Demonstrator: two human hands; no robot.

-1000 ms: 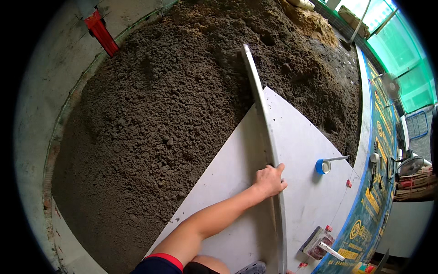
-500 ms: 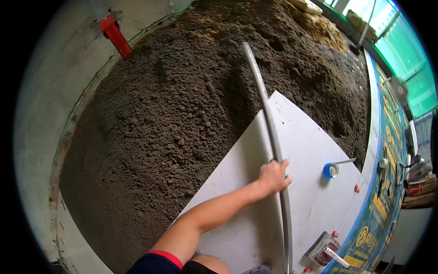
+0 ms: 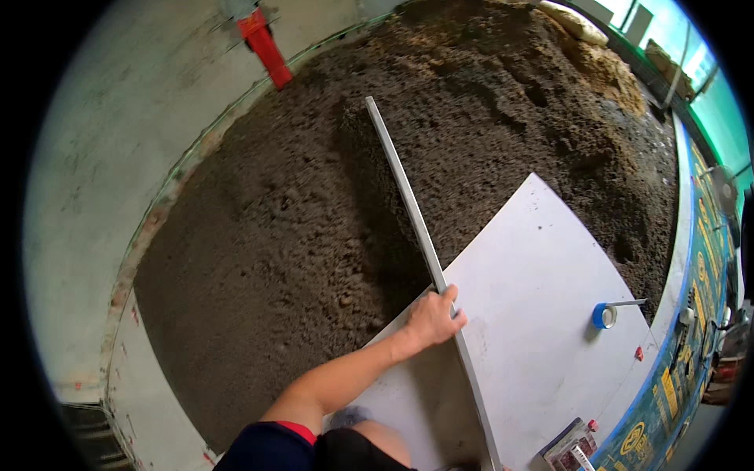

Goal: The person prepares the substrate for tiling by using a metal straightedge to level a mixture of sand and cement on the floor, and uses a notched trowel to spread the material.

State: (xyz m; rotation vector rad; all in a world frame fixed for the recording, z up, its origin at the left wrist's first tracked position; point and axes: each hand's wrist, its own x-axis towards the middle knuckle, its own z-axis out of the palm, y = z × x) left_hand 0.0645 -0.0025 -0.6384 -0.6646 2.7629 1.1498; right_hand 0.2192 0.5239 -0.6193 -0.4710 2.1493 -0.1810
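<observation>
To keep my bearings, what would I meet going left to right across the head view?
Red fixture → long grey bar, gripped by the left hand → blue roll → farther small red block.

Upper left: a red elongated object (image 3: 267, 51), kind not determinable, at the edge of a grey concrete surface (image 3: 149, 102). Upper right: a pale sack (image 3: 577, 23) and, further right, translucent green sheeting (image 3: 720, 110). Right: a round blue-sided item (image 3: 603, 315) with a thin grey stick (image 3: 628, 302) extending from its top. Lower right: a flat rectangular tool (image 3: 567, 446), cut off by the lower edge, beside a small red piece (image 3: 592, 425). Far right: a dark teal sheet (image 3: 653, 410) with yellow printing.
</observation>
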